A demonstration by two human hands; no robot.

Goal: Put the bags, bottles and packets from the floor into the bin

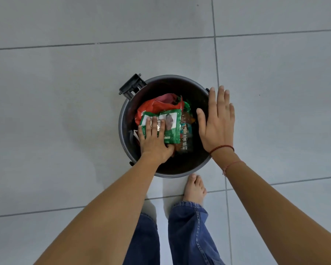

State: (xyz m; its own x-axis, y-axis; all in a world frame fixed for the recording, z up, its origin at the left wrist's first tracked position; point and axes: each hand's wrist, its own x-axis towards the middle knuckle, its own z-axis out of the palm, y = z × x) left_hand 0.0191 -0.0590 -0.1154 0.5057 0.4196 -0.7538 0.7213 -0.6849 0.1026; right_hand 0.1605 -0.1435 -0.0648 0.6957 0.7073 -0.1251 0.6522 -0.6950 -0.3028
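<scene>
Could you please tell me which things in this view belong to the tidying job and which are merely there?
Part of the job:
bin
green packet
red bag
clear bottle
left hand, flat on the packet
right hand, open by the rim

Merely there:
tiled floor
bare foot

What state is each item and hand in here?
bin: upright, lid off, partly filled
green packet: in bin, on top, pressed by left hand
red bag: crumpled, in bin
clear bottle: lying in bin
left hand: flat on packet
right hand: open, empty, over rim
</scene>
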